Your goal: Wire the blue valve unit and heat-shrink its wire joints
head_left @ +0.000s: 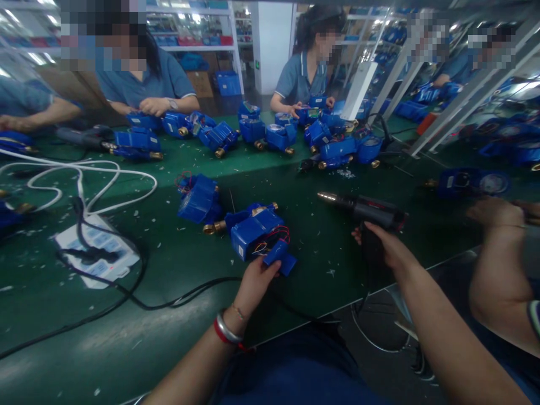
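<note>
My left hand (256, 278) pinches a small blue piece (276, 254) at the near end of a blue water meter (255, 233). Thin red and pale wires (276, 233) show in the meter's opening beside that piece. The meter lies on the table with brass fittings at its far side. In my right hand (388, 244) is a black heat gun (375, 212), fingers closed round its grip. Its metal nozzle (331, 197) points left, apart from the meter. Just beyond sits a second blue meter (200, 198) with loose red wires on top.
Black cable (169, 304) runs across the green table (160, 349) to a power strip (99, 256) at left. A white cord (145, 174) loops behind it. Several meters (219, 135) line the far side, where co-workers sit. A co-worker's arm (498, 247) is close at right.
</note>
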A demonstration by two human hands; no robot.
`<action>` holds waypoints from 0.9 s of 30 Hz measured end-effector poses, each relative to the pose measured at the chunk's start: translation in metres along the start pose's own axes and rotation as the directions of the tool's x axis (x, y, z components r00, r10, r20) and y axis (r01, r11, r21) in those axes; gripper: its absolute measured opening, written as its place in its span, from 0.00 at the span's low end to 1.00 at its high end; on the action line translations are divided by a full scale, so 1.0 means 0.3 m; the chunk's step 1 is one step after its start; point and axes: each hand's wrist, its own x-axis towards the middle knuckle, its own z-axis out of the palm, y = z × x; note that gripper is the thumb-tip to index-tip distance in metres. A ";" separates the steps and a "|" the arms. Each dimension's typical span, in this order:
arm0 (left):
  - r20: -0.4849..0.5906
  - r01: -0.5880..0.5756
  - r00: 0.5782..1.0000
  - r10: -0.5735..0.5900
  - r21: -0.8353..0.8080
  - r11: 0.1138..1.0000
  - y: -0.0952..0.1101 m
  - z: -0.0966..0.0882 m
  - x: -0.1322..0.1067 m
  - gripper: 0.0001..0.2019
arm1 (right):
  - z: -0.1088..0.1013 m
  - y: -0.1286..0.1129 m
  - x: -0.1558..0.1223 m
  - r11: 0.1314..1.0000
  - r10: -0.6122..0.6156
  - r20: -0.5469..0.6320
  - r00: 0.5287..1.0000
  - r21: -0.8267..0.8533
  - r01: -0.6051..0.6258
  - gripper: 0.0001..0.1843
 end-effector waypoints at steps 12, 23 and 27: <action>-0.005 0.014 1.000 -0.015 -0.180 0.984 0.040 0.002 -0.024 0.21 | 0.110 -0.134 -0.140 0.708 -0.467 -0.268 0.842 -0.684 0.175 0.29; -0.019 0.028 0.999 -0.030 -0.101 0.995 0.059 -0.001 -0.024 0.20 | 0.576 -0.152 -0.246 0.775 -0.627 0.201 0.752 0.073 0.627 0.09; -0.034 0.006 0.999 -0.008 -0.057 0.998 0.044 0.001 -0.019 0.20 | 0.580 -0.137 -0.249 0.760 -0.645 0.154 0.749 0.026 0.649 0.08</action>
